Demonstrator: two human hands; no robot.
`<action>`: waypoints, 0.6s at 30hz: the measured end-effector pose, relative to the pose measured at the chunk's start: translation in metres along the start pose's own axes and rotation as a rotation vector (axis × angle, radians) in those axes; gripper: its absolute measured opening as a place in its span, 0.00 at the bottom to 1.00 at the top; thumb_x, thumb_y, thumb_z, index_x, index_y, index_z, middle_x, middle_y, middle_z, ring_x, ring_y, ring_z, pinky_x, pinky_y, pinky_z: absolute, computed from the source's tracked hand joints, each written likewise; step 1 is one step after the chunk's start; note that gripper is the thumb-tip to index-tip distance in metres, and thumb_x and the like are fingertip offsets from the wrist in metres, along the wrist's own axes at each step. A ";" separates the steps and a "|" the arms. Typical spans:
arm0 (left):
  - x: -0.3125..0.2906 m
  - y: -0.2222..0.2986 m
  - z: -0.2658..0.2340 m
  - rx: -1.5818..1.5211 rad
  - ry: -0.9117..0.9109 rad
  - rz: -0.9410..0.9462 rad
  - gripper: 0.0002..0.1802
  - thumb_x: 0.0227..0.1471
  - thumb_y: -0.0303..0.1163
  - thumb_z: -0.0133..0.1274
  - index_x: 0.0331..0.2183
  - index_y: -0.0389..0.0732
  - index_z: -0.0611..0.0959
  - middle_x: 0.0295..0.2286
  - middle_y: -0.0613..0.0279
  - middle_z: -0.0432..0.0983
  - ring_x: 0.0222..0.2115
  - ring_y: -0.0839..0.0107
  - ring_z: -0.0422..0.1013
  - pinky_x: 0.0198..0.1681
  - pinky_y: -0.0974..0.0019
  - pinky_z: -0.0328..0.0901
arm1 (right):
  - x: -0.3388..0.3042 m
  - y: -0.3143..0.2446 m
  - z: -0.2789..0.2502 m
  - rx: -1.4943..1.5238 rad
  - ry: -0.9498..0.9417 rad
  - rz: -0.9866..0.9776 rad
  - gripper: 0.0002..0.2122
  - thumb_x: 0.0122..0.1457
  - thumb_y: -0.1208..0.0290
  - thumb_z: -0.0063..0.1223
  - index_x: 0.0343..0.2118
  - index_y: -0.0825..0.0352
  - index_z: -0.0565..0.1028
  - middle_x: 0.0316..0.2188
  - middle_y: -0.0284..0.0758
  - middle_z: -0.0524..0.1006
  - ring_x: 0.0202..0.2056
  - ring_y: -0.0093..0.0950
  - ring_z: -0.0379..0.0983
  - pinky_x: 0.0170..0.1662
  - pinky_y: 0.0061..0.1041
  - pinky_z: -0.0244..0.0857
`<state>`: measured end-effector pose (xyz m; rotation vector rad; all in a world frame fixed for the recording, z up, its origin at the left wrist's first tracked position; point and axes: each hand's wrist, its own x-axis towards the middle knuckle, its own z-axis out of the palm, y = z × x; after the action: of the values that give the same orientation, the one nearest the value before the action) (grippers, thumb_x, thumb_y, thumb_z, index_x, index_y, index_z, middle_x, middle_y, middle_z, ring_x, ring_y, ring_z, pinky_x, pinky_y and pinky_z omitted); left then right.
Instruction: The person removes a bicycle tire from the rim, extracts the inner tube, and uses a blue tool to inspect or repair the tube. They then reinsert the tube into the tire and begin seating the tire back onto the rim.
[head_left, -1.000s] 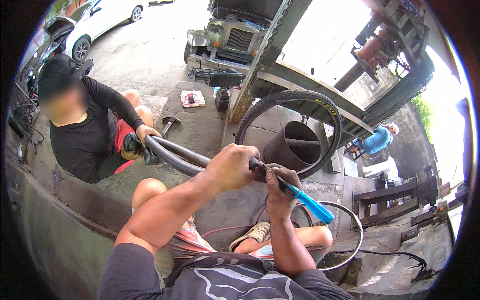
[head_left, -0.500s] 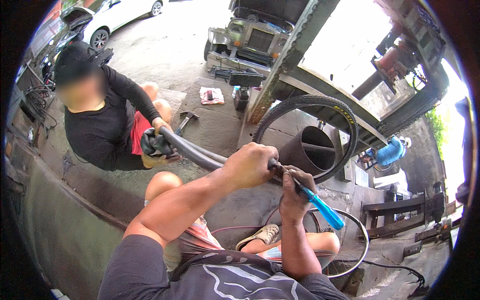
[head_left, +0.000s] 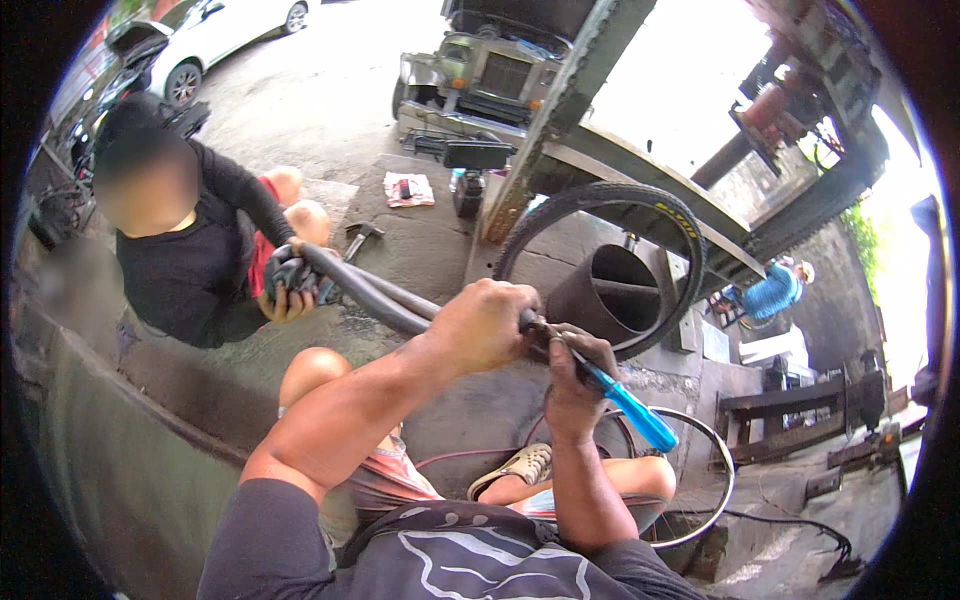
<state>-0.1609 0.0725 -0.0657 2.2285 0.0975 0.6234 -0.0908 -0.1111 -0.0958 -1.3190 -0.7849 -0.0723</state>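
Note:
My left hand (head_left: 488,325) is closed around a black rubber inner tube (head_left: 362,298), which runs off to the left toward a co-worker. In my right hand (head_left: 580,395) is a screwdriver with a blue handle (head_left: 645,424). Its shaft points up and left to the tube's end beside my left fist, where a small metal piece shows between the two hands. Fingers partly hide the contact there. The co-worker's hands (head_left: 290,290) grip the other part of the tube, with a dark bunched piece in them.
A bicycle tire (head_left: 603,190) stands behind my hands, around a rusty metal cylinder (head_left: 572,308). By my right knee lies a silver wheel rim (head_left: 731,470). A hammer (head_left: 364,234) rests on the ground near the co-worker. A slanted steel beam (head_left: 560,110) rises beyond. Another person (head_left: 776,298) is far right.
The view has shifted slightly. The co-worker's hands have moved down and closed more around the dark bunched piece. My hands keep nearly the same hold on tube and screwdriver.

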 end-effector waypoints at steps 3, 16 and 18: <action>-0.001 -0.003 0.002 0.054 0.040 0.013 0.15 0.50 0.36 0.71 0.36 0.36 0.89 0.32 0.40 0.85 0.38 0.39 0.83 0.43 0.45 0.76 | 0.001 -0.007 0.004 0.006 -0.008 0.038 0.08 0.65 0.86 0.66 0.43 0.70 0.81 0.46 0.46 0.88 0.49 0.34 0.86 0.57 0.35 0.78; 0.002 0.005 -0.004 0.044 -0.016 -0.044 0.15 0.52 0.37 0.69 0.36 0.36 0.90 0.34 0.39 0.86 0.40 0.40 0.83 0.46 0.44 0.76 | -0.001 -0.005 0.005 0.036 -0.007 0.060 0.07 0.65 0.86 0.66 0.43 0.71 0.81 0.46 0.45 0.88 0.49 0.31 0.86 0.55 0.31 0.79; 0.002 0.003 -0.005 0.050 -0.013 -0.048 0.16 0.52 0.37 0.70 0.38 0.35 0.90 0.35 0.38 0.86 0.40 0.40 0.84 0.46 0.45 0.76 | -0.001 -0.004 0.008 0.066 -0.006 0.058 0.07 0.65 0.86 0.65 0.43 0.71 0.81 0.46 0.46 0.88 0.48 0.31 0.86 0.54 0.31 0.79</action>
<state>-0.1621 0.0747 -0.0600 2.2709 0.1608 0.5858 -0.0974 -0.1051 -0.0932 -1.2787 -0.7478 0.0033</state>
